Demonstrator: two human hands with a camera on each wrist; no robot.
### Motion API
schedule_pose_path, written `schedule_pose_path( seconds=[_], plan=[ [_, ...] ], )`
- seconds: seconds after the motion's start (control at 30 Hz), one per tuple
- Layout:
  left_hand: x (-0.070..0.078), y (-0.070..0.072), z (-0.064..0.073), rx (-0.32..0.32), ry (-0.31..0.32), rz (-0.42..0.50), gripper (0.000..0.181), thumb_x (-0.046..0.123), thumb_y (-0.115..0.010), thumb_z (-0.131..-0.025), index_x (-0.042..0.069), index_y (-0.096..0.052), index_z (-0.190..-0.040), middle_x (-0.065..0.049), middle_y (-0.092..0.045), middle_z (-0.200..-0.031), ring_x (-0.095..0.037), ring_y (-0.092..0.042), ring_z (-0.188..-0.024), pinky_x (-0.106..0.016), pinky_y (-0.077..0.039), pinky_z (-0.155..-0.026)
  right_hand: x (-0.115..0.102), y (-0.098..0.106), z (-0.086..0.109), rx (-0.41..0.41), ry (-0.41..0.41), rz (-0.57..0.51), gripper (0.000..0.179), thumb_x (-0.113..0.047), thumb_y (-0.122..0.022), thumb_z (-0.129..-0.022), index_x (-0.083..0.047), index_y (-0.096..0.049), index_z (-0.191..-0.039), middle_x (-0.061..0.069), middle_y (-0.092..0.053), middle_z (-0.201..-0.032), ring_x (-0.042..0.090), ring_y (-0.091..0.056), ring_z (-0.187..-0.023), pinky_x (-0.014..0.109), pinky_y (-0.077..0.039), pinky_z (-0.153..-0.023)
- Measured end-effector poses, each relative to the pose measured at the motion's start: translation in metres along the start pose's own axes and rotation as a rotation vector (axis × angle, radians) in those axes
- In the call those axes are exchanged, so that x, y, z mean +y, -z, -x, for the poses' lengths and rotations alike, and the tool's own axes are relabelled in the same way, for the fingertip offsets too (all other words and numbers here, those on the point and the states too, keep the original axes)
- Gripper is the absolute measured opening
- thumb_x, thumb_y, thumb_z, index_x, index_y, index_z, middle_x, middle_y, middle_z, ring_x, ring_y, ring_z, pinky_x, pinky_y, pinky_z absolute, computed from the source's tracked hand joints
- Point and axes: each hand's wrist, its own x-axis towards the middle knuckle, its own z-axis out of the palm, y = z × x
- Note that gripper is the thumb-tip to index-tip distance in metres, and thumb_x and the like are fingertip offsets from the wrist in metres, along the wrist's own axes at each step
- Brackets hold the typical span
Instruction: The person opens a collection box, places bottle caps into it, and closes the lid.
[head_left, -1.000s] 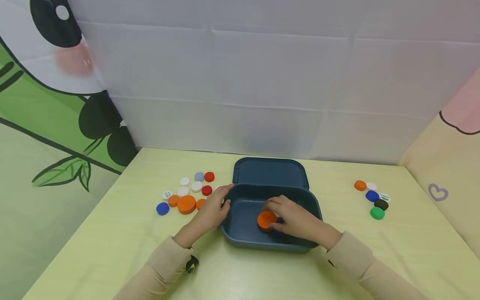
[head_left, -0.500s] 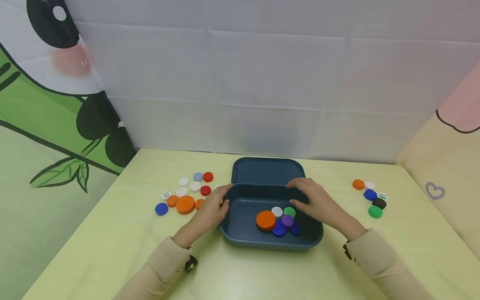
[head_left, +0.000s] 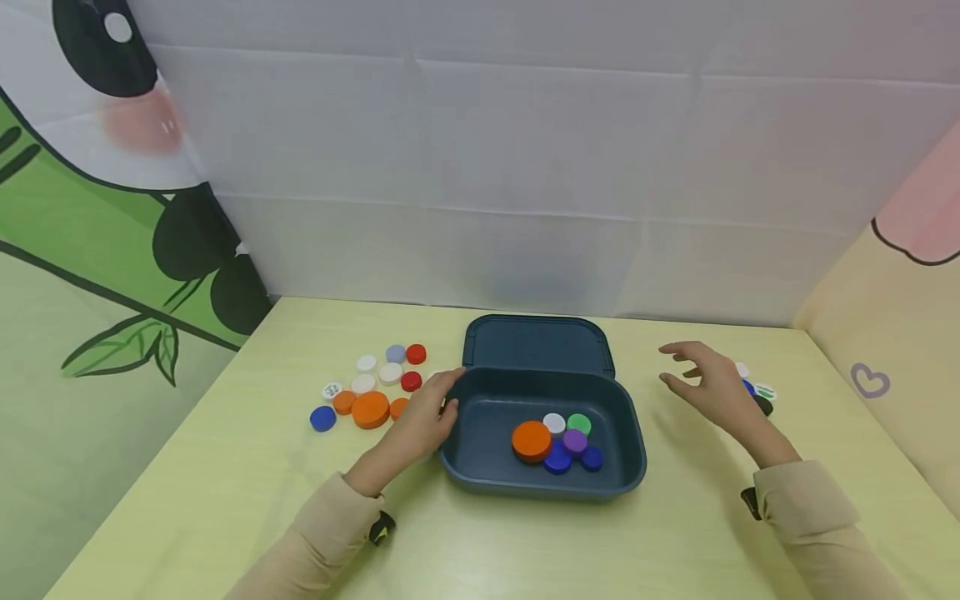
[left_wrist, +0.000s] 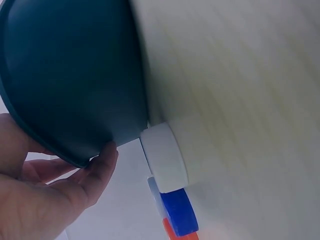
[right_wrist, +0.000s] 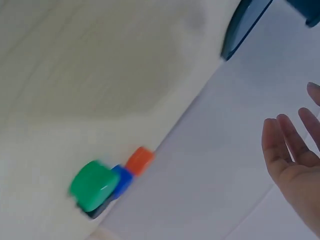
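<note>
My left hand (head_left: 416, 427) grips the rim of a dark blue plastic box (head_left: 480, 479) at its left side; in the left wrist view, the fingers (left_wrist: 102, 170) lie against the outside of the box wall (left_wrist: 75, 85). Inside the box, toward its right half, lie a large orange bottle cap (head_left: 531, 442), a white cap (head_left: 553, 424), a green cap (head_left: 579, 425), a purple cap (head_left: 575, 442) and two blue caps (head_left: 557, 459). My right hand (head_left: 712, 392) is in the air right of the box, fingers apart and holding nothing. It partly hides the right-hand caps.
A matching lid (head_left: 538, 343) lies behind the box. Left of the box are several loose caps, among them a big orange cap (head_left: 371, 410) and a red cap (head_left: 416, 354). At right sit a green cap (right_wrist: 95, 185), an orange cap (right_wrist: 140, 160) and a black cap (head_left: 763, 405).
My right hand let go of the large orange cap inside the box, lifted out and moved right toward the right-hand caps. The left hand stayed at the rim.
</note>
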Motion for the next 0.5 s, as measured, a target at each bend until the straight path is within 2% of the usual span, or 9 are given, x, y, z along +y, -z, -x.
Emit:
schedule_pose_path(
  seconds=[0.13,0.3,0.5],
  plan=[
    [0.000,0.000,0.000,0.001,-0.001,0.000,0.045,0.001,-0.052,-0.088,-0.002,-0.042,-0.132,-0.018,-0.050,-0.130,-0.030,-0.050,-0.116,-0.043,-0.045,-0.096,0.018,0.012,0.010,-0.010,-0.076,0.034,0.037,-0.007,-0.064,-0.083,0.002,-0.054,-0.117,0.025,-0.056,-0.113,0.041,-0.056,-0.097,0.050,-0.051,-0.073],
    [0.000,0.000,0.000,-0.005,0.009,0.002,0.045,0.001,-0.051,-0.089,-0.002,-0.042,-0.133,-0.017,-0.049,-0.131,-0.029,-0.050,-0.117,-0.043,-0.045,-0.096,0.040,0.022,0.024,-0.052,-0.187,0.054,0.037,-0.014,-0.062,-0.085,0.003,-0.054,-0.117,0.028,-0.058,-0.109,0.040,-0.058,-0.088,0.043,-0.051,-0.070],
    [-0.001,0.000,0.000,-0.002,0.006,0.000,0.045,0.001,-0.051,-0.088,-0.002,-0.042,-0.133,-0.017,-0.050,-0.130,-0.029,-0.051,-0.116,-0.043,-0.045,-0.095,0.057,0.030,0.039,-0.151,-0.278,0.064,0.040,-0.019,-0.060,-0.087,0.007,-0.052,-0.117,0.034,-0.055,-0.110,0.048,-0.056,-0.097,0.053,-0.050,-0.076]
  ],
)
